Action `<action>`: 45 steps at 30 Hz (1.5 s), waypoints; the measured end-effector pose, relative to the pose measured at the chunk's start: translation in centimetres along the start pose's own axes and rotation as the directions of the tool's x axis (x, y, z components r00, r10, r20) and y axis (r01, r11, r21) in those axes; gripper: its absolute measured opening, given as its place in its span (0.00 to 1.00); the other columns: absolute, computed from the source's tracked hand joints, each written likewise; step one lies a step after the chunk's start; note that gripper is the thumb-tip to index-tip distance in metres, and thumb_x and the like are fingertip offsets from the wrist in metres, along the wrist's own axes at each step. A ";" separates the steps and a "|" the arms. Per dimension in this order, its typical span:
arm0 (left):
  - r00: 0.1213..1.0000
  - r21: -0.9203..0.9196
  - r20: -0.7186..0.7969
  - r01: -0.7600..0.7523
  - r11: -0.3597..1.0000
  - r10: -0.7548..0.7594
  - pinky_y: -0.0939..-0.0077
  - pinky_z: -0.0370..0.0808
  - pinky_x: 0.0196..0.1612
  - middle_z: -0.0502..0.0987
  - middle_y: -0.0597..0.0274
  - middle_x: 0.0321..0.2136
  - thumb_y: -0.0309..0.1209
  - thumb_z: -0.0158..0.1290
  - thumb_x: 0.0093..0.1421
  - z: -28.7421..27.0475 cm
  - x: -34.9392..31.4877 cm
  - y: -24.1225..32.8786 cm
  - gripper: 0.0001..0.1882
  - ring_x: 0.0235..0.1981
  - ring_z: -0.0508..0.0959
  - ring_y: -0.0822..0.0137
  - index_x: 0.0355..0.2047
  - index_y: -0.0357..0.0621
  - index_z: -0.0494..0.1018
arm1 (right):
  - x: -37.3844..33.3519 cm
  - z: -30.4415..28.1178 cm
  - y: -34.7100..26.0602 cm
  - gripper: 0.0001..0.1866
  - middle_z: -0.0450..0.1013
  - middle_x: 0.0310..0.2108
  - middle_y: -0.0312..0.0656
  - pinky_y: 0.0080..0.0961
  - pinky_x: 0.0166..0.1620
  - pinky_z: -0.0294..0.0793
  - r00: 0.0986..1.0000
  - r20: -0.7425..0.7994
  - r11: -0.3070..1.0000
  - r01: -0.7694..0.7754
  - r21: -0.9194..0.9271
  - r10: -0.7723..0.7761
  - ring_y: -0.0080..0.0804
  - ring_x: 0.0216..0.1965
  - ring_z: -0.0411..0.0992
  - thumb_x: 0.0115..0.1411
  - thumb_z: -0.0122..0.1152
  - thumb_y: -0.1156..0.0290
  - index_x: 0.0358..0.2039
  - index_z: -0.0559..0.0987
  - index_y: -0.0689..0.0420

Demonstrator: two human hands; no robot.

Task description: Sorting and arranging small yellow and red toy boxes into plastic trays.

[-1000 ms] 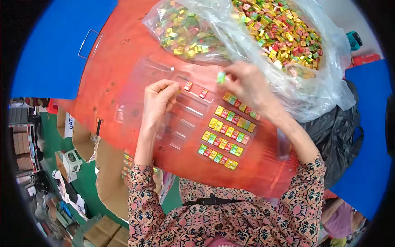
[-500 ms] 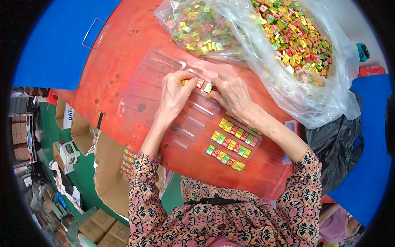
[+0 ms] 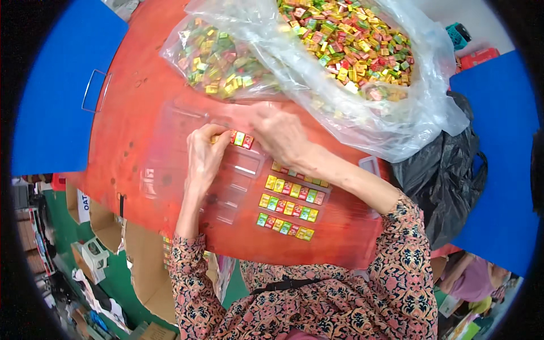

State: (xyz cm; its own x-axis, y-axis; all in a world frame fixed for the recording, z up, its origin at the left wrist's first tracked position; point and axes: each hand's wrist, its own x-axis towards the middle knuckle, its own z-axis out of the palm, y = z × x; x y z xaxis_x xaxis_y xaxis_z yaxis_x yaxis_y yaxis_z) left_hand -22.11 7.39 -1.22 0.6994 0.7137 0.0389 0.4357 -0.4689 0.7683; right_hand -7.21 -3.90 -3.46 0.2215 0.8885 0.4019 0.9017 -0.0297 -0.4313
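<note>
My left hand (image 3: 205, 152) pinches the left end of a short row of small wrapped candies (image 3: 241, 139), red, yellow and green, its thumb and finger pressed together on a yellow one. The row lies at the upper end of a clear plastic tray (image 3: 245, 164) with long narrow compartments. My right hand (image 3: 281, 136) is just right of this row, its fingers smeared by motion, so I cannot make out whether it holds anything. Below my right forearm, several filled rows of candies (image 3: 290, 207) lie side by side in clear compartments.
A large clear bag (image 3: 436, 122) heaped with loose candies (image 3: 354, 42) stands at the back of the red table (image 3: 133, 170). A black plastic bag (image 3: 439, 187) hangs at the right edge. An open cardboard box (image 3: 144, 266) stands below the table's left front.
The view has shifted, so the table sits further left. My right hand has come off the row and blurs beside it. A red candy now shows at the row's right end.
</note>
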 end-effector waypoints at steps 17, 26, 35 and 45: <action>0.995 -0.008 0.016 0.101 0.995 -0.101 0.72 0.71 0.31 0.77 0.49 0.23 0.28 0.55 0.51 -0.6 -0.7 0.8 0.10 0.25 0.77 0.63 0.29 0.31 0.77 | 3.4 -8.2 14.0 0.11 0.72 0.28 0.50 0.37 0.36 0.70 0.971 -0.156 0.958 -0.212 -0.195 0.183 0.48 0.32 0.72 0.52 0.60 0.67 0.32 0.80 0.61; 1.000 -0.028 -0.018 -0.024 0.999 0.023 0.67 0.72 0.34 0.77 0.48 0.24 0.26 0.55 0.49 -0.5 -0.8 -0.9 0.08 0.27 0.78 0.56 0.28 0.33 0.78 | 2.9 -11.2 9.6 0.10 0.77 0.24 0.36 0.18 0.28 0.69 0.874 -0.162 0.881 -0.422 0.214 0.458 0.19 0.24 0.71 0.54 0.61 0.70 0.35 0.81 0.62; 0.983 0.214 -0.041 -0.169 0.962 0.181 0.62 0.71 0.32 0.74 0.49 0.25 0.25 0.57 0.49 -0.2 -0.8 -0.7 0.06 0.28 0.76 0.50 0.27 0.35 0.76 | 0.1 -5.8 -0.7 0.10 0.77 0.26 0.40 0.23 0.30 0.71 0.910 0.328 0.812 -0.386 0.438 0.255 0.22 0.27 0.72 0.51 0.62 0.75 0.34 0.78 0.65; 0.982 0.397 0.085 -0.187 0.899 0.167 0.59 0.71 0.33 0.74 0.51 0.28 0.24 0.55 0.51 -0.2 -0.4 -0.4 0.06 0.31 0.75 0.50 0.30 0.38 0.78 | -1.1 -1.5 -1.5 0.08 0.73 0.24 0.52 0.38 0.31 0.70 0.924 0.337 0.938 -0.265 0.223 0.180 0.47 0.27 0.73 0.50 0.62 0.73 0.30 0.77 0.63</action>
State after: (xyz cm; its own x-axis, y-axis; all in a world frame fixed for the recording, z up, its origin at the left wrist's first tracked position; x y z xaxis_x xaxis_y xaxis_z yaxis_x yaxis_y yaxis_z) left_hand -22.73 7.40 -1.43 0.8076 0.5790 0.1123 0.4860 -0.7611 0.4296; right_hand -8.25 -5.51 -2.05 0.2425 0.9699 0.0218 0.7044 -0.1606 -0.6914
